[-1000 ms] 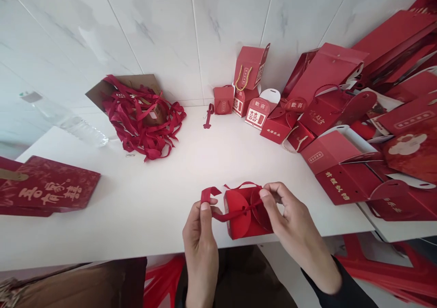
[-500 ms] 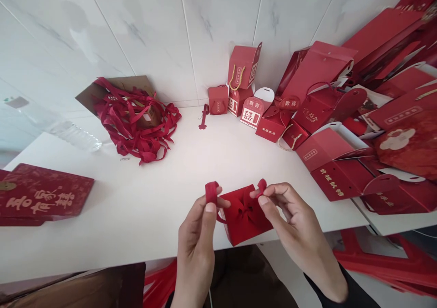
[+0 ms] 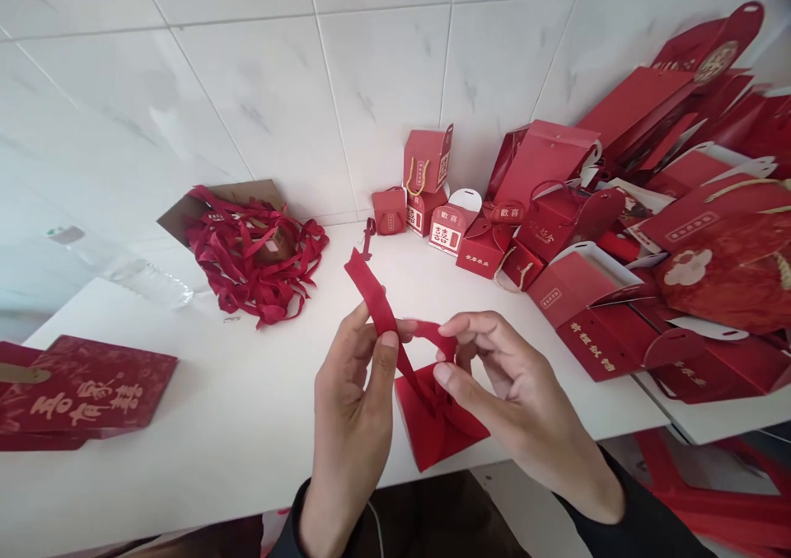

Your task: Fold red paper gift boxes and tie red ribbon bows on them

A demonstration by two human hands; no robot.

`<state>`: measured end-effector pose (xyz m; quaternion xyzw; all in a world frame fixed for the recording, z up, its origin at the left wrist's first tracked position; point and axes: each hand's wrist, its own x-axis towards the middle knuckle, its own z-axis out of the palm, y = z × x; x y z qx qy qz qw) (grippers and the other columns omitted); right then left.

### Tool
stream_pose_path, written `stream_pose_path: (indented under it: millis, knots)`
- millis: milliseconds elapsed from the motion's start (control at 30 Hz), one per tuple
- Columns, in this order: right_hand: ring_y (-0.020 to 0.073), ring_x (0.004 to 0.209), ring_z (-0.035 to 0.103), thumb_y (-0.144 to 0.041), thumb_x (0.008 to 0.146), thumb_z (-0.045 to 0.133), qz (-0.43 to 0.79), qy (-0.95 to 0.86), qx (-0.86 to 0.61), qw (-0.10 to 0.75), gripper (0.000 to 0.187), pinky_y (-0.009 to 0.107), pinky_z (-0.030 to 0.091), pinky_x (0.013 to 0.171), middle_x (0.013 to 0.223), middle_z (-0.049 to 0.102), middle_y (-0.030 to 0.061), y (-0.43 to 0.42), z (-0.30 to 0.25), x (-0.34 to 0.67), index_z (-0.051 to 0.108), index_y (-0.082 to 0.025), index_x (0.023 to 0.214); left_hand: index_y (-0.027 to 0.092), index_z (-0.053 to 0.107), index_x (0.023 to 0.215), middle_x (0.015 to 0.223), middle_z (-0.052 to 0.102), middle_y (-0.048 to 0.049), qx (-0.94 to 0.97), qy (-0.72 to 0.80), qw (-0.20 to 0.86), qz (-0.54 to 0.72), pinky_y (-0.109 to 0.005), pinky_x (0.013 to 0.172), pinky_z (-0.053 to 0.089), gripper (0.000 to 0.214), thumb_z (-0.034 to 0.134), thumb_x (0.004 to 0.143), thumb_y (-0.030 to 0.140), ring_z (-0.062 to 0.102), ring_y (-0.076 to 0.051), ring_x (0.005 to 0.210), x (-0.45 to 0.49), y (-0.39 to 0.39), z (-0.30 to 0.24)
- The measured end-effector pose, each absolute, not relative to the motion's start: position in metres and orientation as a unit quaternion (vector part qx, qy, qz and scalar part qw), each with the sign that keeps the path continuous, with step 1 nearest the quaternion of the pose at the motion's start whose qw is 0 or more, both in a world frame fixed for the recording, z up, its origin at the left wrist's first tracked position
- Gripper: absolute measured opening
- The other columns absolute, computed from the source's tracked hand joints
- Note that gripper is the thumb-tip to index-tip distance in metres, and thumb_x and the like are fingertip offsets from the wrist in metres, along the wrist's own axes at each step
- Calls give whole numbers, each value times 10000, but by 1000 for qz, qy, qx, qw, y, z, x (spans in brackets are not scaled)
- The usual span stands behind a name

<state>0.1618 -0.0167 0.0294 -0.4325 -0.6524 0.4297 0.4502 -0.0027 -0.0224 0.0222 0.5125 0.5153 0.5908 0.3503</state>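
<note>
A small red gift box (image 3: pixel 418 434) stands at the table's front edge, its folded top flaps meeting in the middle. Red ribbon (image 3: pixel 371 288) rises from the top of the box. My left hand (image 3: pixel 358 385) pinches one length between thumb and fingers, and its cut end sticks up past the fingertips. My right hand (image 3: pixel 500 377) pinches another part of the ribbon just above the box, with a stretch of it arching toward the left fingers. The right hand hides part of the box top, so I cannot tell how the ribbon is knotted there.
A cardboard box (image 3: pixel 176 218) spills a heap of red ribbons (image 3: pixel 259 282). Small red boxes (image 3: pixel 426 158) stand along the tiled wall. Many more red cartons (image 3: pixel 599 339) pile up at the right. A flat red bag (image 3: pixel 111 389) and a clear plastic bottle (image 3: pixel 152 282) lie left.
My hands have come closer together. The left ribbon end now stands up long above my fingers, and a ribbon stretch bridges the two hands. The camera view has shifted slightly.
</note>
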Motion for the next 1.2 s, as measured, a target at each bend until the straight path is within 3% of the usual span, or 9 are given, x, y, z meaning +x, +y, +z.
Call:
stream_pose_path:
  millis: [167, 367, 533, 633, 767, 833, 967, 1067, 1200]
  knots:
    - [174, 855, 634, -245, 988, 612, 407, -653, -432, 471, 133, 259, 599, 716, 953, 632, 7, -14, 28, 160, 643, -299, 1106, 284, 658, 1268, 1082, 777, -34, 507, 508, 356, 599, -338, 912, 577, 296, 619, 976, 319, 733, -207, 1037, -1, -23, 23]
    - [176, 984, 666, -267, 1003, 611, 399, -654, -427, 481, 128, 285, 597, 865, 1079, 679, 10, -14, 26, 159, 658, -310, 1114, 320, 573, 1380, 976, 784, -9, 508, 510, 348, 601, -326, 860, 589, 418, 635, 968, 336, 749, -199, 963, 0, -22, 26]
    - [236, 1107, 660, -479, 993, 622, 432, -627, -508, 402, 573, 422, 566, 938, 1209, 677, 48, -8, 13, 171, 376, -384, 1502, 253, 506, 1465, 1054, 765, -79, 540, 589, 335, 499, -390, 874, 551, 517, 552, 986, 444, 713, -242, 1005, -12, -15, 9]
    - [254, 1171, 634, -599, 992, 562, 481, -610, -543, 318, 675, 447, 547, 950, 1276, 658, 76, -9, -3, 183, 279, -371, 1560, 186, 564, 1411, 1145, 731, -135, 546, 680, 327, 363, -448, 872, 524, 588, 482, 970, 565, 677, -290, 1021, -22, -25, -9]
    - [211, 1044, 636, -603, 1006, 530, 471, -619, -556, 294, 514, 353, 550, 868, 1197, 659, 44, -15, -12, 189, 447, -351, 1446, 179, 596, 1297, 946, 716, -96, 514, 734, 312, 314, -411, 733, 513, 619, 370, 970, 653, 635, -246, 761, -26, -51, -22]
    - [203, 955, 627, -568, 1029, 501, 430, -649, -563, 279, 436, 321, 540, 766, 1117, 664, 31, -16, -11, 188, 506, -342, 1401, 213, 539, 1364, 800, 677, -35, 509, 729, 341, 304, -366, 647, 485, 611, 348, 981, 651, 575, -211, 627, -24, -63, -25]
    - [199, 880, 615, -427, 1058, 490, 359, -722, -543, 236, 240, 311, 485, 651, 1089, 679, 20, -11, -9, 182, 642, -299, 1193, 299, 481, 1461, 765, 646, 7, 506, 692, 415, 305, -322, 648, 459, 519, 396, 1000, 519, 564, -195, 655, -18, -78, -30]
    - [187, 823, 611, -346, 1059, 492, 344, -741, -530, 228, 187, 308, 473, 642, 987, 686, 4, -12, -10, 181, 645, -263, 990, 283, 633, 1249, 781, 638, 9, 487, 677, 429, 347, -317, 722, 460, 355, 511, 947, 423, 570, -191, 737, -16, -84, -35]
    - [182, 825, 632, -331, 1062, 492, 310, -742, -535, 261, 153, 300, 472, 638, 937, 673, -11, -20, -10, 183, 596, -262, 974, 238, 666, 904, 765, 647, 2, 457, 668, 450, 378, -310, 751, 442, 199, 594, 926, 423, 575, -183, 769, -13, -87, -36]
